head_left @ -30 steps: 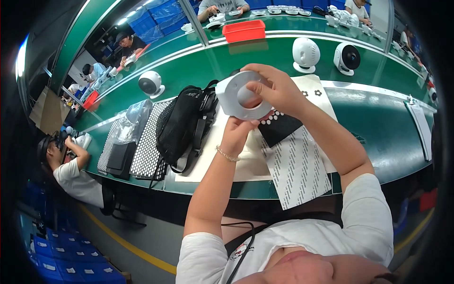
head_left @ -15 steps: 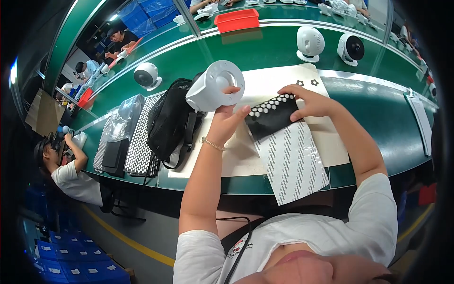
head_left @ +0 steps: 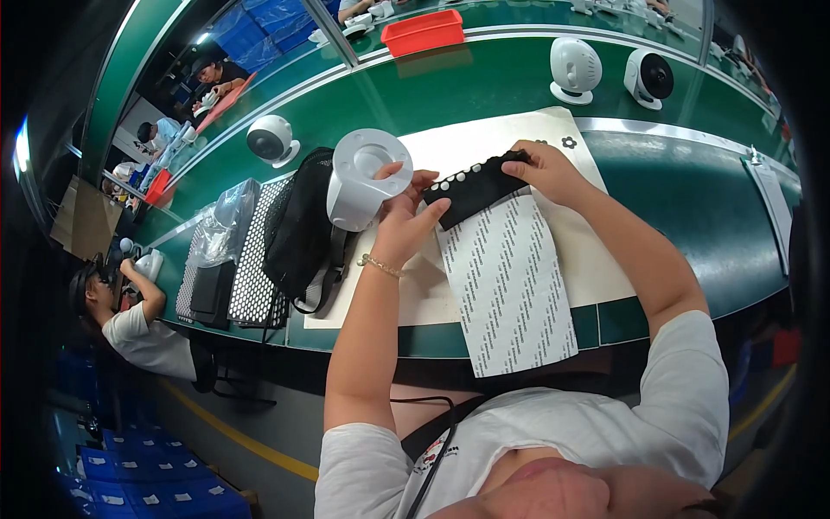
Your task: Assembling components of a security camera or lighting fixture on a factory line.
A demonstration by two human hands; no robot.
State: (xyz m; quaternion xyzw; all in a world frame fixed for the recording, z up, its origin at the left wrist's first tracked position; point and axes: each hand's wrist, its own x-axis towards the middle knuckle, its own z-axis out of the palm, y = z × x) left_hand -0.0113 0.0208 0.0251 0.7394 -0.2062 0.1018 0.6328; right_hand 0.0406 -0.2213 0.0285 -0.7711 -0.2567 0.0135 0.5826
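My left hand (head_left: 405, 227) is closed around a white plastic camera housing (head_left: 347, 195) with a round, ring-shaped base. Its thumb and a fingertip also reach the left end of a sticker sheet. The upper part of this sheet is a black strip (head_left: 481, 194), bent over, with a row of white round spots along its top edge. Below it hangs white printed backing paper (head_left: 510, 290), which passes over the table's front edge. My right hand (head_left: 549, 175) pinches the strip's right end between thumb and fingers. Small black flower-shaped pieces (head_left: 568, 143) lie beyond it.
A black mesh bag (head_left: 298, 229) and perforated sheets (head_left: 257, 290) lie left of the cream paper mat (head_left: 406, 303). White cameras (head_left: 576, 69) stand farther back, near a red bin (head_left: 422, 33). A clipboard (head_left: 768, 208) lies at right. A co-worker (head_left: 143, 324) sits at left.
My left hand has moved left and slightly down with the housing, its fingers now at the sheet's left end. The black strip has bent over, showing fewer white spots, and the sheet has shifted left.
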